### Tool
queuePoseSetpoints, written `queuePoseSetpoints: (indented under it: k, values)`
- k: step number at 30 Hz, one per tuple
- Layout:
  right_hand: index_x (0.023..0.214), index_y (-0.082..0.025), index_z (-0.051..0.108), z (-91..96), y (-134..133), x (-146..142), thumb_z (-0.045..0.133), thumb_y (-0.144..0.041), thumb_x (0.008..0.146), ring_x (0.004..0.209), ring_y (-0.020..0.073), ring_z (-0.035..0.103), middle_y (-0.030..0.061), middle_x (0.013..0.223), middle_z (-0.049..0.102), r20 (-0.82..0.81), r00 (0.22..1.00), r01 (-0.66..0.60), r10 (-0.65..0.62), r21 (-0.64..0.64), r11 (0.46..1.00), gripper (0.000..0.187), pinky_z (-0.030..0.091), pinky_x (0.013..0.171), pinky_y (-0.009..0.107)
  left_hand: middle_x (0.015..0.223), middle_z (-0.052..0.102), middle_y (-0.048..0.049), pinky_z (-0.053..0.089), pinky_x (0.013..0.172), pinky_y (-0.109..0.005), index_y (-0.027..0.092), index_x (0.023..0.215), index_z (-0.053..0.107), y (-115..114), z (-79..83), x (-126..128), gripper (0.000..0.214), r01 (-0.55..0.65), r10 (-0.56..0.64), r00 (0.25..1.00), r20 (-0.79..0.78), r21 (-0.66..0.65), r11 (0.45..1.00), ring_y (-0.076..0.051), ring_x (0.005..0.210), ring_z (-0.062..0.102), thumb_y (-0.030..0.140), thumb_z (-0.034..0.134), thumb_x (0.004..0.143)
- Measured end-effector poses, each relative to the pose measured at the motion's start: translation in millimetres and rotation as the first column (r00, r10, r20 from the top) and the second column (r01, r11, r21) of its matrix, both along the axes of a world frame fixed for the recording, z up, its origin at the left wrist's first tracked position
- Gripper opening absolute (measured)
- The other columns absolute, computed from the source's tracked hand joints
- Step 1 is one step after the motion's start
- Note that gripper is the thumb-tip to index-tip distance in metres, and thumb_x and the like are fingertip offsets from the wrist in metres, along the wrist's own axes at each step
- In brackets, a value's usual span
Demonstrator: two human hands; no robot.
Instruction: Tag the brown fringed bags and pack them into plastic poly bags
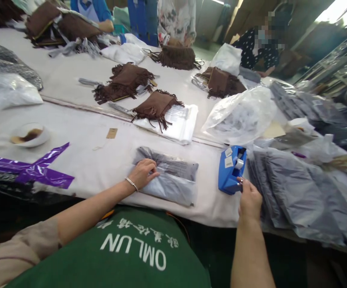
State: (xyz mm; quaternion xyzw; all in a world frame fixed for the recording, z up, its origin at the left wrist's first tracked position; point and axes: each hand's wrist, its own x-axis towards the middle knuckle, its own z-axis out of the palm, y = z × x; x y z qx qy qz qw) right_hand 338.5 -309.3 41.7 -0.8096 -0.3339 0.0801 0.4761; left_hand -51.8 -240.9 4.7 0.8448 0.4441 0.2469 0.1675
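A folded clear plastic bag (176, 186) with something grey inside lies flat at the table's near edge. My left hand (144, 173) rests on its left part, fingers slightly bent and pressing the folded plastic down. To the right stands a blue tape dispenser (225, 176) with a small roll of clear tape (238, 163). At the dispenser's front end, my right hand (250, 198) pinches the tape's end between thumb and fingers; the strip itself is hardly visible.
Grey bagged packages (293, 184) are stacked right of the dispenser. Beyond lie a brown fringed bag (155, 105) on white plastic and a plastic sack (239, 116). Purple tape (44, 170) and a bowl (31, 135) are left. A co-worker (176, 20) stands across the table.
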Motion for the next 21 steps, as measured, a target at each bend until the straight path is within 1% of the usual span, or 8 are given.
queuePoseSetpoints:
  k: [4,7,10,13,15,18,19,21]
  values:
    - [0.098,-0.017,0.070,-11.7,-26.3,-14.2,0.046,-0.048,0.084,0.107,0.0230,0.055,0.0089,0.110,0.064,0.112,0.992,0.051,-0.053,0.018,0.999,0.041,0.037,0.098,0.037,0.098,0.059,-0.0055,0.041,0.092,-0.038,0.017,0.076,0.057,-1.2,1.6,0.4,0.015,-0.010,0.010,1.000,-0.006,-0.004,1.000,-0.021,0.099,0.053,0.028,0.065,0.083]
    - [0.086,-0.016,0.072,-23.7,-39.1,-6.1,0.051,-0.046,0.080,0.113,0.0270,0.051,0.0116,0.106,0.065,0.182,0.982,0.054,-0.048,-0.025,0.998,0.037,0.029,0.104,0.042,0.098,0.059,-0.0053,0.041,0.091,-0.037,0.017,0.076,0.057,-0.7,2.4,1.3,0.015,-0.014,0.014,1.000,-0.010,-0.010,1.000,-0.021,0.099,0.053,0.028,0.065,0.083]
    - [0.087,-0.012,0.071,-25.7,-27.4,12.5,0.050,-0.049,0.079,0.107,0.0297,0.054,0.0148,0.101,0.066,0.123,0.992,0.038,-0.030,-0.061,0.997,0.043,0.034,0.099,0.046,0.099,0.060,-0.0057,0.041,0.091,-0.038,0.017,0.076,0.058,0.6,2.0,1.5,0.016,-0.013,0.013,1.000,-0.014,-0.012,1.000,-0.021,0.099,0.053,0.029,0.064,0.083]
    - [0.112,-0.015,0.063,-14.0,-7.2,18.5,0.040,-0.051,0.086,0.092,0.0235,0.062,0.0105,0.094,0.069,0.003,0.997,-0.081,0.081,-0.065,0.995,0.050,0.046,0.086,0.042,0.098,0.060,-0.0057,0.041,0.091,-0.038,0.017,0.076,0.058,1.1,1.4,1.0,0.016,-0.011,0.011,1.000,-0.012,-0.011,1.000,-0.022,0.099,0.053,0.030,0.064,0.083]
    - [0.125,-0.016,0.054,-4.7,-2.0,9.1,0.042,-0.050,0.087,0.088,0.0204,0.064,0.0080,0.090,0.070,-0.044,0.987,-0.152,0.152,0.001,0.988,0.052,0.048,0.084,0.039,0.099,0.060,-0.0055,0.041,0.090,-0.037,0.017,0.076,0.059,0.5,1.4,0.5,0.015,-0.018,0.018,1.000,-0.006,-0.009,1.000,-0.021,0.099,0.053,0.030,0.064,0.083]
    - [0.130,-0.015,0.049,-1.4,-13.5,-12.5,0.054,-0.046,0.083,0.102,0.0214,0.060,0.0078,0.089,0.069,0.005,0.997,-0.073,0.073,0.139,0.988,0.057,0.043,0.094,0.040,0.099,0.061,-0.0051,0.041,0.089,-0.037,0.017,0.076,0.059,-0.4,1.7,-0.1,0.015,-0.026,0.026,1.000,-0.001,-0.009,1.000,-0.021,0.099,0.053,0.029,0.065,0.083]
    - [0.131,-0.015,0.048,-4.0,-20.5,-17.7,0.055,-0.045,0.083,0.105,0.0214,0.059,0.0075,0.088,0.069,0.021,0.999,-0.034,0.031,0.152,0.988,0.057,0.041,0.097,0.041,0.099,0.061,-0.0050,0.041,0.089,-0.036,0.017,0.076,0.059,-0.5,1.7,-0.2,0.015,-0.026,0.026,1.000,-0.001,-0.010,1.000,-0.021,0.099,0.054,0.029,0.065,0.083]
    - [0.133,-0.016,0.046,-12.1,-35.1,-21.3,0.055,-0.044,0.083,0.104,0.0212,0.059,0.0062,0.085,0.069,0.033,0.999,0.005,-0.008,0.100,0.995,0.058,0.041,0.097,0.042,0.098,0.061,-0.0048,0.041,0.089,-0.036,0.018,0.076,0.059,-0.3,1.2,-0.3,0.015,-0.029,0.029,1.000,0.002,-0.010,1.000,-0.021,0.099,0.054,0.029,0.066,0.082]
